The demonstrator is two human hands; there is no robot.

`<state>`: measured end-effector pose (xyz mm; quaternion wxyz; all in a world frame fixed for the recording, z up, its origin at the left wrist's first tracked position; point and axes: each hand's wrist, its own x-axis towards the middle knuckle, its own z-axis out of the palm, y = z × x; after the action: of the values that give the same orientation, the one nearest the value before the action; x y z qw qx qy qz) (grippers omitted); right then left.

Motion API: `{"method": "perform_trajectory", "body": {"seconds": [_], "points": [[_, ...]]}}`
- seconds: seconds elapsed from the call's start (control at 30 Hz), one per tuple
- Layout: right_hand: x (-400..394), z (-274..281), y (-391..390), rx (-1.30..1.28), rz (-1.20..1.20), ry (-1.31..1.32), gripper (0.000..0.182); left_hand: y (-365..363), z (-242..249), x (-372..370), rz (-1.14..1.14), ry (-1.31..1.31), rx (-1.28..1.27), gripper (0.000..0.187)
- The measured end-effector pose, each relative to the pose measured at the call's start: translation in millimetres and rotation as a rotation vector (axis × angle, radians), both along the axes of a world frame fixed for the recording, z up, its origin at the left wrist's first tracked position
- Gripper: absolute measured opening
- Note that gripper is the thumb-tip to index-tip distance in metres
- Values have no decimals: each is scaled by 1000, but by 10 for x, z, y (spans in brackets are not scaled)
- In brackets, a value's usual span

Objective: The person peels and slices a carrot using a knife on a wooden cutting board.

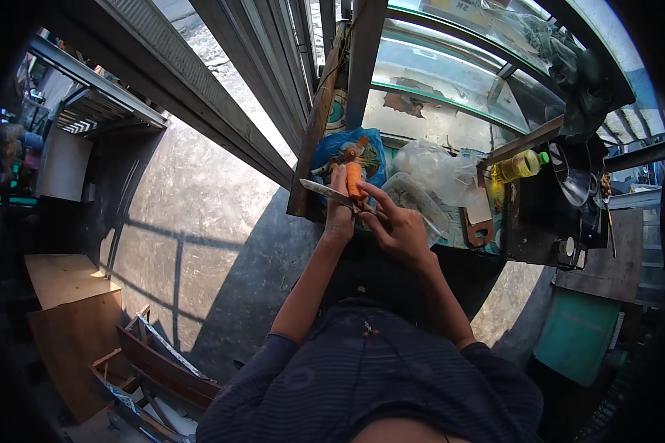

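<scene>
An orange carrot [354, 179] points away from me over the near edge of the counter, with my left hand [339, 215] closed around its lower part. My right hand [401, 228] is closed on the handle of a knife [326, 191]. The blade points left and crosses in front of my left fingers, close to the carrot's lower end. Just beyond the carrot lies a blue plastic bag [372, 139] with scraps in it. To the right of my hands is a clear plastic container [415, 198].
A white plastic bag [432, 166] sits behind the container. Farther right are a brown cutting board [479, 233], a bottle of yellow oil [519, 167] and a dark pan [569, 181]. A glass case [451, 66] rises at the back; a metal shutter [251, 66] stands left.
</scene>
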<state>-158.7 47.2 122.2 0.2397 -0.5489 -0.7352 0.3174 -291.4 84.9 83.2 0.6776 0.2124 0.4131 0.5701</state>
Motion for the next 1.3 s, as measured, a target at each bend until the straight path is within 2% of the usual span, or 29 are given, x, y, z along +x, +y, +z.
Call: {"method": "perform_trajectory", "body": {"seconds": [0.03, 0.13, 0.23, 0.33, 0.43, 0.57, 0.77, 0.87, 0.93, 1.03, 1.07, 1.13, 1.23, 1.3], "points": [[-11, -3, 0, 21, -5, 19, 59, 4, 13, -1, 8, -8, -26, 33], [-18, -14, -8, 36, -13, 59, 56, 29, -184, -87, -80, -77, 112, 36], [-45, -9, -20, 47, -42, 55, 53, 23, -113, -42, -43, -99, -45, 35], [-71, 6, -35, 86, -66, 39, 52, 58, -67, -15, -14, -180, -98, 35], [-92, 10, -61, 99, -74, 10, 52, 46, -139, -34, -71, -184, 34, 37], [-106, -5, -84, 110, -82, 57, 51, 42, -192, -43, -62, -155, 62, 35], [-195, -73, -146, 218, -115, -137, 50, 42, -170, -2, -4, -157, -32, 34], [-255, -8, -178, 83, -126, -235, 48, 25, -168, -32, -11, -131, -12, 35], [-260, -22, -157, 65, -122, -103, 48, 22, -185, -63, -4, -122, 30, 36], [-204, -86, -121, 6, -83, 74, 49, -68, -80, -175, -165, -138, -93, 38], [-192, -100, -123, -22, -61, 129, 49, -90, -95, -190, -155, -179, -35, 39], [-209, -71, -168, 14, -30, 84, 50, -113, -125, -213, -134, -259, 86, 40], [-250, -49, -218, 34, -5, 37, 52, -131, -128, -218, -72, -200, 64, 42], [-266, -57, -231, 36, 5, 35, 52, -170, -139, -276, -111, -243, 81, 42]]}}
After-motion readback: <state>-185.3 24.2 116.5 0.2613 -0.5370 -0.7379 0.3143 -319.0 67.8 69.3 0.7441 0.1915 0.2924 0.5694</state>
